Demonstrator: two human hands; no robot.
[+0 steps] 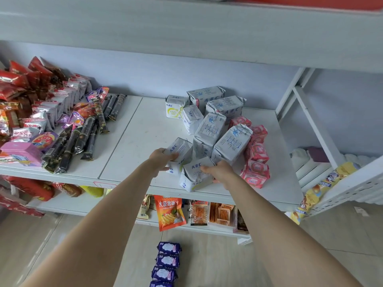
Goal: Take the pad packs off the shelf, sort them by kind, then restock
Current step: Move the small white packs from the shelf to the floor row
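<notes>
Several white ABC pad packs (211,131) lie jumbled on the right half of the white shelf (141,137). A row of pink pad packs (257,154) runs along their right side. My left hand (160,159) grips a white ABC pack (182,149) near the shelf's front. My right hand (220,170) holds another white ABC pack (195,175) at the front edge. Down on the floor, purple pad packs (166,264) lie in a line.
Snack bags and dark stick packs (68,141) crowd the shelf's left half, with a pink box (22,152) at the front. A lower shelf holds an orange chip bag (171,212) and other snacks. A white rack (315,125) stands to the right.
</notes>
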